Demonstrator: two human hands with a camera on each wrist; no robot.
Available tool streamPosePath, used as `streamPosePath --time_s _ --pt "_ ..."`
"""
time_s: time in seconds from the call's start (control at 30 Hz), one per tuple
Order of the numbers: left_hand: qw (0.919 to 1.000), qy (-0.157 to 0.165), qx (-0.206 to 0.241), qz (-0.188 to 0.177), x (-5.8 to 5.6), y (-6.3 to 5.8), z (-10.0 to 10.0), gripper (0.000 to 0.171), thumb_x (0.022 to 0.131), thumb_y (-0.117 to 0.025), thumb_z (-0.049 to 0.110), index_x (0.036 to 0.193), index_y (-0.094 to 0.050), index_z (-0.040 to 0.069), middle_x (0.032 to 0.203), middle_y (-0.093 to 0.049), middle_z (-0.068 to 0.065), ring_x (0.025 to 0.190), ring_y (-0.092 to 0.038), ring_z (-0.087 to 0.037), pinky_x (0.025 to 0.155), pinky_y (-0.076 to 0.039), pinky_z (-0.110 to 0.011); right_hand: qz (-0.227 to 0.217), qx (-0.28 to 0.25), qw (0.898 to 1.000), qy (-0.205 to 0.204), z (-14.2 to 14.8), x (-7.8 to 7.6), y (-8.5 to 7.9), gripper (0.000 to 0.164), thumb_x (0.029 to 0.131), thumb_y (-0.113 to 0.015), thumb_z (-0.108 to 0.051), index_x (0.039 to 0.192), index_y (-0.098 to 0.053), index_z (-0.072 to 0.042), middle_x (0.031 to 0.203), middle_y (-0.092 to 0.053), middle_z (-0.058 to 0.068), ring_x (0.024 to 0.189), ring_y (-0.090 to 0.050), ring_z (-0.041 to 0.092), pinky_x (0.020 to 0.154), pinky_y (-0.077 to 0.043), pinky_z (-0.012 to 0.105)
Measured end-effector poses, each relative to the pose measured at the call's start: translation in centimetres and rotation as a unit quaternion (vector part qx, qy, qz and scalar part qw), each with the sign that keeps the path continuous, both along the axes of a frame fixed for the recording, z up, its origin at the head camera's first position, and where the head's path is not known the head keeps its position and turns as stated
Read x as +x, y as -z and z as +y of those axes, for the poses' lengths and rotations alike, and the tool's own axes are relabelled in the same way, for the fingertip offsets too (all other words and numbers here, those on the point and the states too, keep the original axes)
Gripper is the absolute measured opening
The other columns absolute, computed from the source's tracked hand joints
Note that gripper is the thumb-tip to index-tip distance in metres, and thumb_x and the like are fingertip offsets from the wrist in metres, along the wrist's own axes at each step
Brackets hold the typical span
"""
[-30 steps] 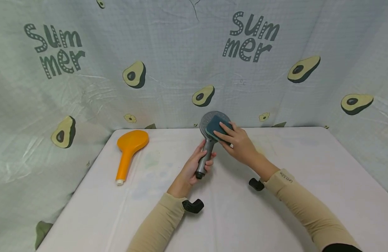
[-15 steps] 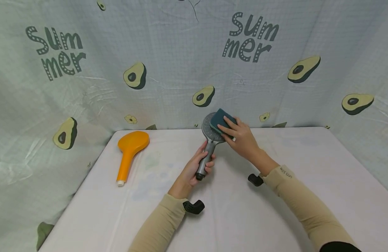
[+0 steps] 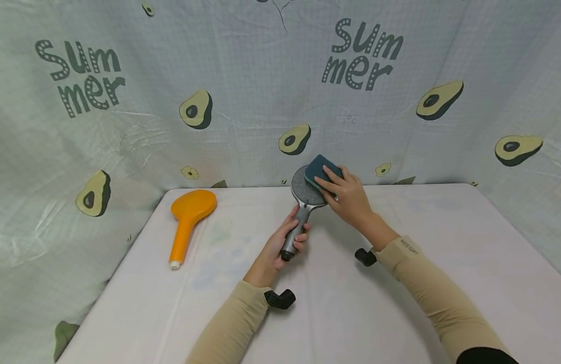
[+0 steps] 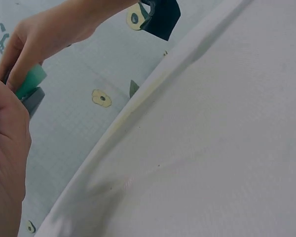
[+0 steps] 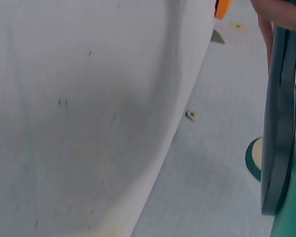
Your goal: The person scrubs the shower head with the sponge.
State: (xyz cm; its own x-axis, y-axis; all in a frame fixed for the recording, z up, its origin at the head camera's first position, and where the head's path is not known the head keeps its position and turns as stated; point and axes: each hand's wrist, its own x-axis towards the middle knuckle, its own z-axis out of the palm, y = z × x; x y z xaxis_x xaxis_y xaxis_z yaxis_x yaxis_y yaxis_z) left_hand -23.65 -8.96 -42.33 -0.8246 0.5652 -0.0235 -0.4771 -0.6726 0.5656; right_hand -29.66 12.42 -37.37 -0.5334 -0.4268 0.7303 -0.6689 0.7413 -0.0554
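My left hand point(image 3: 274, 246) grips the handle of a grey shower head point(image 3: 306, 189), its round dotted face turned up toward me. Against the upper right of that face lies a dark teal sponge point(image 3: 323, 171), pinched by my right hand point(image 3: 350, 198) with fingers spread over its top. The right wrist view catches the shower head point(image 5: 278, 133) edge-on, with the green side of the sponge point(image 5: 292, 197) touching its face. In the left wrist view, the sponge point(image 4: 33, 81) shows beside the shower head's edge, and my left hand point(image 4: 7, 148) hides most of the handle.
An orange paddle-shaped thing with a white-tipped handle point(image 3: 189, 217) lies on the left of the white-covered table point(image 3: 344, 313). Behind the table's far edge hangs a pale curtain point(image 3: 253, 76) printed with avocados. A black wrist device point(image 3: 280, 299) sticks out at each sleeve.
My right hand has slid the sponge from the middle of the shower head's face up and right to its upper edge. The left hand keeps its grip and has barely shifted.
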Motion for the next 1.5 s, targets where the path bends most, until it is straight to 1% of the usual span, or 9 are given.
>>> streamPosePath --time_s 0.33,0.57,0.73,0.9,1.03,1.13,1.33,1.43,1.5 --pt "0.9993 0.004 0.037 -0.001 0.0 0.2 -0.1 0.055 0.114 -0.025 0.016 0.165 -0.009 0.03 0.106 -0.047 -0.006 0.063 -0.039 -0.004 0.051 -0.041 -0.012 0.041 0.037 0.998 -0.021 -1.0 0.1 0.1 0.038 0.089 -0.079 -0.007 0.127 -0.073 -0.007 0.136 -0.063 0.017 0.127 -0.051 0.054 0.088 -0.047 0.067" --pt "0.9997 0.004 0.021 0.007 0.1 0.3 -0.2 0.057 0.114 -0.022 0.016 0.166 -0.004 0.029 0.106 -0.046 -0.006 0.064 -0.04 -0.004 0.052 -0.042 -0.011 -0.038 0.013 0.998 0.055 -0.6 -1.2 -0.3 0.039 0.096 -0.072 -0.011 0.135 -0.068 -0.009 0.143 -0.058 0.016 0.13 -0.048 0.054 0.094 -0.045 0.069" --pt "0.9998 0.001 0.019 0.007 0.1 0.5 0.0 0.055 0.114 -0.022 0.016 0.165 -0.005 0.027 0.105 -0.046 -0.005 0.065 -0.041 -0.004 0.052 -0.042 -0.011 -0.096 0.049 0.991 0.085 -1.7 -1.3 -0.2 0.042 0.103 -0.063 -0.016 0.144 -0.061 -0.012 0.15 -0.052 0.014 0.134 -0.044 0.054 0.099 -0.042 0.067" --pt "0.9998 0.001 0.019 0.001 -0.1 0.4 0.1 0.053 0.114 -0.023 0.017 0.165 -0.008 0.026 0.103 -0.046 -0.004 0.065 -0.039 -0.005 0.052 -0.041 -0.011 -0.054 0.106 0.993 0.026 -3.1 -0.7 0.3 0.042 0.1 -0.067 -0.015 0.142 -0.062 -0.013 0.148 -0.054 0.014 0.131 -0.047 0.054 0.096 -0.047 0.064" --pt "0.9998 -0.004 0.016 0.006 -0.3 0.3 0.1 0.054 0.114 -0.023 0.017 0.165 -0.008 0.027 0.104 -0.045 -0.005 0.065 -0.039 -0.004 0.052 -0.042 -0.011 -0.008 0.1 0.995 -0.013 -3.2 -1.0 0.4 0.041 0.097 -0.072 -0.013 0.138 -0.066 -0.013 0.143 -0.058 0.015 0.127 -0.051 0.054 0.095 -0.048 0.064" --pt "0.9999 -0.007 0.007 0.014 -0.2 0.3 0.0 0.055 0.114 -0.023 0.016 0.166 -0.006 0.026 0.105 -0.045 -0.005 0.065 -0.039 -0.004 0.052 -0.042 -0.01 -0.007 0.081 0.997 -0.002 -2.5 -1.7 0.3 0.041 0.096 -0.073 -0.011 0.136 -0.068 -0.012 0.143 -0.059 0.015 0.126 -0.052 0.054 0.096 -0.047 0.065" --pt "0.9996 0.005 -0.019 0.017 0.2 0.7 0.1 0.056 0.114 -0.022 0.017 0.166 -0.002 0.026 0.106 -0.043 -0.005 0.065 -0.039 -0.003 0.053 -0.041 -0.01 -0.059 0.054 0.995 0.053 -1.1 -2.2 0.5 0.04 0.097 -0.071 -0.011 0.137 -0.067 -0.011 0.146 -0.056 0.015 0.13 -0.048 0.056 0.097 -0.045 0.066" --pt "0.9997 0.0 -0.018 0.017 0.1 0.6 0.2 0.056 0.114 -0.024 0.017 0.166 -0.003 0.027 0.106 -0.044 -0.005 0.066 -0.038 -0.003 0.053 -0.041 -0.01 -0.062 0.043 0.996 0.052 -1.6 -2.1 0.4 0.04 0.098 -0.069 -0.011 0.138 -0.066 -0.01 0.146 -0.056 0.016 0.129 -0.047 0.058 0.097 -0.045 0.067" --pt "0.9996 -0.007 -0.019 0.019 0.0 0.5 0.1 0.056 0.114 -0.025 0.017 0.166 -0.004 0.027 0.105 -0.044 -0.005 0.065 -0.038 -0.003 0.053 -0.041 -0.01 -0.05 0.044 0.997 0.03 -2.4 -1.8 0.3 0.039 0.098 -0.069 -0.01 0.137 -0.067 -0.01 0.145 -0.057 0.016 0.128 -0.048 0.057 0.097 -0.045 0.067"
